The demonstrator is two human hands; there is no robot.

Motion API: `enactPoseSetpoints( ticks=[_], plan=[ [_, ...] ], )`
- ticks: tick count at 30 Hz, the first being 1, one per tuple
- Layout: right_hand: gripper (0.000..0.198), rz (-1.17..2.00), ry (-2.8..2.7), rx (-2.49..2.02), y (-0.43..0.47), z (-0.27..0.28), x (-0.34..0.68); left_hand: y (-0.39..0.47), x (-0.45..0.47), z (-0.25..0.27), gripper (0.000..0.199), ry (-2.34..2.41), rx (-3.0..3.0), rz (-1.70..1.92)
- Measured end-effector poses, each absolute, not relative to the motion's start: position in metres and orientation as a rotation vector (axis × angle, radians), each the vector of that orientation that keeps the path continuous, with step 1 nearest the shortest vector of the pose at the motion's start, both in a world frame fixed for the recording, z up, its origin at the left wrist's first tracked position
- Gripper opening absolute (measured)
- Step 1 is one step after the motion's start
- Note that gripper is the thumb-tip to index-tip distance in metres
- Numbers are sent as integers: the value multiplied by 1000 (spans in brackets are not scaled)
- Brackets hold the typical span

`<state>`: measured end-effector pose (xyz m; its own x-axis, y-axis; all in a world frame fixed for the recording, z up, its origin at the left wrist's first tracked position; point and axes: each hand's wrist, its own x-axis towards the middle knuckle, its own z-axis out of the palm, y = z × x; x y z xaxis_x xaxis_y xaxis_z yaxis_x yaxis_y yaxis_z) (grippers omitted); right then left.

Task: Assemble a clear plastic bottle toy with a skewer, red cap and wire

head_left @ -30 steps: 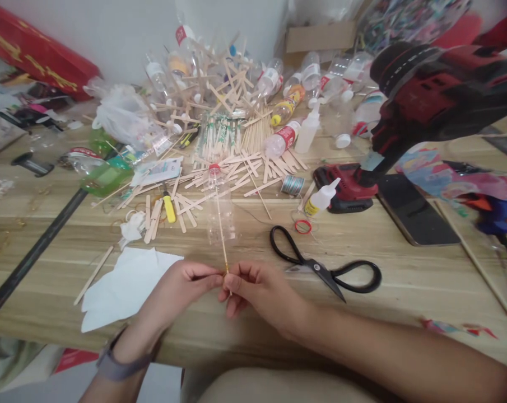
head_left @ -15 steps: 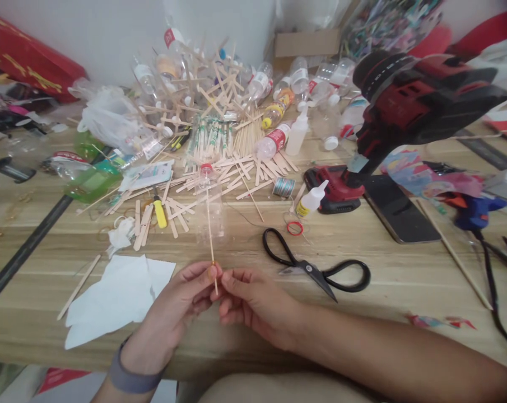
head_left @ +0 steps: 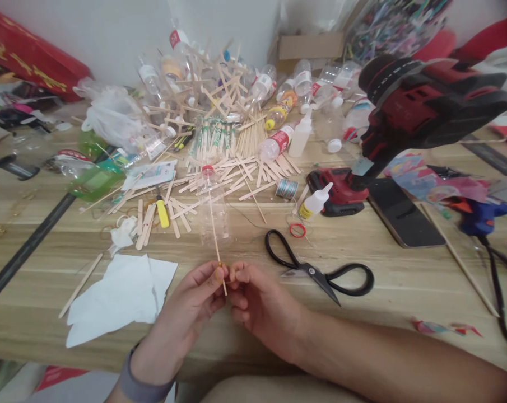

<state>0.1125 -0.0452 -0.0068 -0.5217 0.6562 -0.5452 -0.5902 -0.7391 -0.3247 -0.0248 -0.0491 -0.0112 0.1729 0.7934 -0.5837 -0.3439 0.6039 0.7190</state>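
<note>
My left hand (head_left: pixel 200 291) pinches a thin bamboo skewer (head_left: pixel 215 238) near its lower end, between thumb and fingers. A small amber rubber band (head_left: pixel 221 265) appears to loop round the skewer at my thumb tip. Close beside it, my right hand (head_left: pixel 259 299) is closed at the fingertips on what looks like the stretched end of that band; the fingers partly hide it. The skewer's upper part overlaps a clear plastic bottle (head_left: pixel 213 215) with a red cap; whether they touch I cannot tell. Black-handled scissors (head_left: pixel 312 271) lie open right of my hands.
White paper (head_left: pixel 119 302) lies at left. Behind are craft sticks (head_left: pixel 146 224), a yellow-handled tool (head_left: pixel 162 212), a glue bottle (head_left: pixel 316 201) and a thread spool (head_left: pixel 287 188). A cordless drill (head_left: pixel 425 101), a phone (head_left: pixel 404 215) and a blue glue gun (head_left: pixel 482 215) occupy the right.
My right hand has drawn slightly away to the right from my left fingertips, with a thin strand showing between them. The left hand keeps its pinch on the skewer. The view has shifted slightly.
</note>
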Motion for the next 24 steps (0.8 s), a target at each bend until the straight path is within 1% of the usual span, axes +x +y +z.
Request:
enactPoseSetpoints(
  ticks=[3,6,8,11,13,15,17,19,20,22,24],
  plan=[
    [8,2174,-208,-837,-43,-3,115,-48,-24,-9,29,1149,480,868],
    [9,2113,-290,-814,-44,-2,117,-45,-22,-5,31,1167,476,907],
    [11,2161,-324,-804,-43,-3,119,-43,-22,-3,31,1174,511,908],
    [7,2316,-445,-845,-37,-5,123,-41,-26,0,32,1204,590,890],
    [17,2431,-610,-877,-28,-3,128,-40,-30,1,34,1239,642,870],
    [21,2465,-917,-906,-17,0,135,-40,-33,2,37,1274,694,835],
    [25,2341,-1370,-983,-8,3,142,-42,-35,1,38,1296,740,791],
    [23,2081,-1757,-1065,-1,4,145,-45,-35,-2,36,1300,774,754],
    [20,1958,-1867,-1097,0,4,146,-46,-35,-4,36,1303,786,737],
    [19,1805,-1940,-1136,0,2,144,-48,-34,-6,35,1322,797,726],
    [23,1787,-1895,-1176,-3,-1,141,-49,-33,-6,35,1357,786,743]
  ],
)
